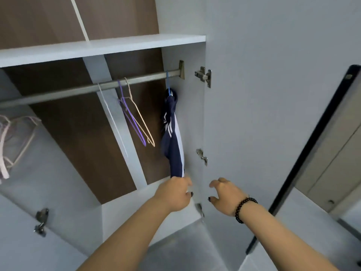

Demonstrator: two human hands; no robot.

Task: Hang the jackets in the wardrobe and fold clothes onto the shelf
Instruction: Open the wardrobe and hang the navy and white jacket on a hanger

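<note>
Forearms, ours, bare, reaching up from the lower edge into the open wardrobe [191,124]. Left hand [175,194]: fingers curled closed around the bottom hem of the jacket [172,137]. Right hand [224,196]: released, fingers spread and bent, holding nothing, just beside the left and apart from the cloth; black bead bracelet [245,209] on its wrist.

Jacket: navy, smooth sports fabric with white stripes and a pale panel, bunched into a narrow hanging column close against the wardrobe's right inner wall. It hangs from a blue hanger [168,83] at the right end of the rail [88,89], a straight grey metal bar.

Further left on the rail we list empty wire hangers: one purple [132,122], one cream [143,122], one white [112,118]; a blurred pale cluster [11,141] at far left.

Behind: brown wood-grain back panel, white matte uprights. Above the rail: flat white shelf [97,48]. Metal hinges [204,76] on the right wall.
</note>
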